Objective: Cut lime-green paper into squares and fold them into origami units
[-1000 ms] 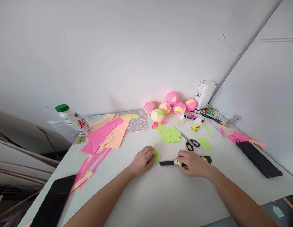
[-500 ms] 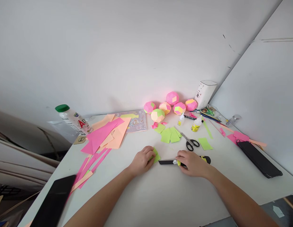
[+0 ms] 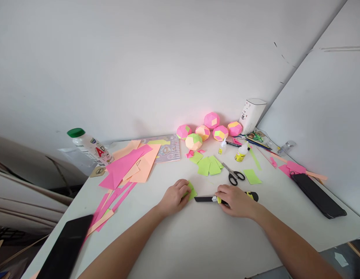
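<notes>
My left hand point(image 3: 174, 197) is closed on a small green paper piece point(image 3: 192, 190), which lies on the table and is partly covered by the fingers. My right hand point(image 3: 234, 199) grips a black-and-yellow utility knife point(image 3: 252, 196) around its handle. The knife lies sideways, its dark blade point(image 3: 205, 199) out and pointing left, with the tip close to the green piece. Just beyond the hands are open scissors point(image 3: 234, 176), several green paper squares point(image 3: 208, 166) and a single green square point(image 3: 252, 176).
Faceted paper balls point(image 3: 193, 142) sit against the wall beside a white container point(image 3: 252, 115). Two glue bottles point(image 3: 241, 152) stand before them. On the left are pink and orange sheets point(image 3: 123, 166), a bottle point(image 3: 91, 146) and a black tablet point(image 3: 66, 248); a black case point(image 3: 318, 195) lies right.
</notes>
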The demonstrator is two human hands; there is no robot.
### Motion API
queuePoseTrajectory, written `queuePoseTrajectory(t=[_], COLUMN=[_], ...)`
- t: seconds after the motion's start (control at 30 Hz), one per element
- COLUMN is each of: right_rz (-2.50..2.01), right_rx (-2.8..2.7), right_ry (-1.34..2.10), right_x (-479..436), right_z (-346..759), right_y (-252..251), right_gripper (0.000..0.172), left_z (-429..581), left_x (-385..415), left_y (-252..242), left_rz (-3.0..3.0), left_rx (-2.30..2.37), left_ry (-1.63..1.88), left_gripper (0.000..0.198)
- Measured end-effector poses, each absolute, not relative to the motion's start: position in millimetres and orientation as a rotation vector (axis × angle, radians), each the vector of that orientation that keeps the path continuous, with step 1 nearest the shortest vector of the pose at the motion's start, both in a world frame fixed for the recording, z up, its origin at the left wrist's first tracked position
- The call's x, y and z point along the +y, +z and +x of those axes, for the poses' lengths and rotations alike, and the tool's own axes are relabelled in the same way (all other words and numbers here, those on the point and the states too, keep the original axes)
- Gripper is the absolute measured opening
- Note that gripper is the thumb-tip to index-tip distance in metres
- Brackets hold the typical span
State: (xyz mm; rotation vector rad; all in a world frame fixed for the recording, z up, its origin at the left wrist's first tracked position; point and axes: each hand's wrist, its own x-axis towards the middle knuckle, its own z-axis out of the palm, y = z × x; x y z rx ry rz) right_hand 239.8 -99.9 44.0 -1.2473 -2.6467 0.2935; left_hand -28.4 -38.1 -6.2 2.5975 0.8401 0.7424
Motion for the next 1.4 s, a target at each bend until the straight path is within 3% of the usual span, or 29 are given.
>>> queuePoseTrajectory(t=[0.27, 0.43, 0.7, 1.13, 1.4], right_rz=[-1.254, -1.256, -1.24, -1.269, -1.236], right_rx=[-2.644, -2.632, -2.628, -2.658, -2.639], right_ry=[0.262, 0.249, 0.241, 0.284, 0.241], right_x=[-100, -100, -100, -101, -100], right_z=[239, 239, 240, 240, 240], right_y=[43, 44, 40, 45, 42], right_gripper=[0.021, 0.019, 0.021, 0.023, 0.022], left_z=[-30, -30, -29, -31, -31], left_x=[-38, -38, -39, -34, -35], left_y=[-6, -4, -3, -14, -11], left_rz=[2.593, 2.595, 2.583, 2.591, 2.547], left_rx=[0.865, 0.848, 0.864, 0.867, 0.915], left_ry=[0.706, 0.688, 0.717, 0.803, 0.812], left_gripper=[0.006, 0.015, 0.004, 0.023, 0.025])
